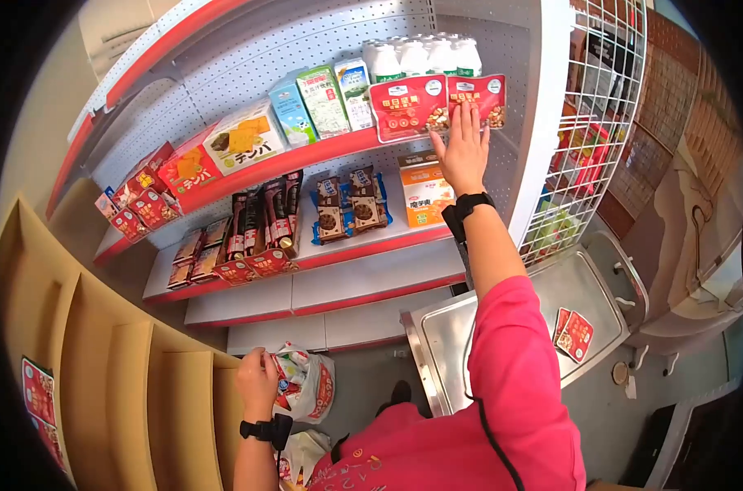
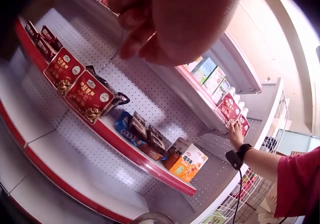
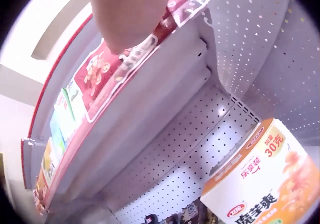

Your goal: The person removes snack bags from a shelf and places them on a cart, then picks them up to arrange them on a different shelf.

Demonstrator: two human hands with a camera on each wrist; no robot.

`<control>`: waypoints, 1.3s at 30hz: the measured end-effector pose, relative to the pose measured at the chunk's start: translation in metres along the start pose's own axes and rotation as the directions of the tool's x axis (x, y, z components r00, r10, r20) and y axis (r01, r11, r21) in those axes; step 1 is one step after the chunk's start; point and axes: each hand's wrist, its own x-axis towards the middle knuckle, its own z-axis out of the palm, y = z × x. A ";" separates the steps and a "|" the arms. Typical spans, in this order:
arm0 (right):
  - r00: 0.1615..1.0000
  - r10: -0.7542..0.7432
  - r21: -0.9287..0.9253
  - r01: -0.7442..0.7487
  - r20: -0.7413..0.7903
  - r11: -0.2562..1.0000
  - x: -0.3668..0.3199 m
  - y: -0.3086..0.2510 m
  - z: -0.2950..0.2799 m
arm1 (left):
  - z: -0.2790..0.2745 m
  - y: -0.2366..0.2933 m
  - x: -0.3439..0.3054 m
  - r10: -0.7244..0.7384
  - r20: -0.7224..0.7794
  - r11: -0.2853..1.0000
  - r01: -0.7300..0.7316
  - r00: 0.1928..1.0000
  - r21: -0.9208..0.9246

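Two red nut-picture cards stand side by side on the upper shelf's front edge, in front of white bottles [image 1: 424,57]. My right hand [image 1: 465,155] lies with extended fingers against the right card [image 1: 490,92]; the left card [image 1: 408,106] is beside it. In the right wrist view the hand [image 3: 132,14] covers part of the cards. My left hand [image 1: 258,380] hangs low, above a plastic bag [image 1: 314,389], fingers loosely curled with nothing visible in them; it looms large in the left wrist view [image 2: 175,21].
Below are an orange-white box [image 1: 424,200], chocolate cookie packs [image 1: 347,204] and more red cards [image 1: 252,266]. A metal cart [image 1: 502,327] at the right bears several red cards [image 1: 576,335]. Wooden shelving [image 1: 126,368] stands left, wire mesh [image 1: 588,123] right.
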 end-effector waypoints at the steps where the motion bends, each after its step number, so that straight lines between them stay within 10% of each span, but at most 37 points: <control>1: 0.999 -0.021 -0.017 0.021 0.025 1.000 -0.002 0.001 -0.004 | 0.001 0.001 -0.001 -0.005 -0.004 1.000 0.005 1.000 0.003; 8: 0.977 -0.204 0.277 0.180 0.063 0.944 -0.104 0.022 -0.083 | 0.004 -0.014 -0.010 0.023 -0.012 1.000 -0.023 1.000 0.014; 13: 0.892 0.421 -0.187 -0.392 0.162 0.901 -0.291 0.168 -0.138 | 0.000 -0.046 -0.033 -0.054 0.000 0.994 0.054 0.999 0.090; 16: 0.602 0.726 -0.706 -0.353 0.331 0.614 -0.378 0.239 -0.207 | -0.010 -0.047 -0.041 -0.079 -0.011 0.987 0.080 0.997 0.142; 17: 0.675 0.701 -0.659 -0.423 0.229 0.622 -0.423 0.255 -0.216 | -0.011 -0.047 -0.043 -0.114 0.004 0.983 0.112 0.993 0.146; 18: 0.068 0.932 -0.805 -0.484 0.357 0.344 -0.413 0.239 -0.242 | -0.013 -0.046 -0.046 -0.150 0.021 0.978 0.145 0.988 0.152; 19: -0.013 0.938 -0.849 -0.429 0.347 0.308 -0.392 0.210 -0.255 | -0.015 -0.043 -0.047 -0.142 0.005 0.976 0.139 0.990 0.168; 28: 0.292 0.727 -0.742 -0.077 0.622 0.666 -0.433 0.160 -0.255 | -0.017 -0.010 -0.053 -0.092 -0.038 0.985 0.096 0.995 0.145; 30: 0.186 0.663 -0.670 -0.030 0.725 0.742 -0.416 0.156 -0.259 | -0.023 -0.005 -0.056 -0.105 -0.061 0.983 0.113 0.993 0.142; 34: 0.512 0.790 -0.637 -0.493 0.337 0.592 -0.403 0.170 -0.259 | -0.033 -0.007 -0.061 -0.100 -0.081 0.985 0.110 0.992 0.135; 36: 0.393 0.887 -0.876 -0.304 0.243 0.374 -0.481 0.220 -0.224 | -0.037 -0.007 -0.065 -0.089 -0.091 0.983 0.102 0.992 0.152; 39: 0.299 0.905 -0.818 -0.405 0.304 0.409 -0.474 0.208 -0.215 | -0.040 -0.008 -0.070 -0.121 -0.081 0.984 0.130 0.989 0.119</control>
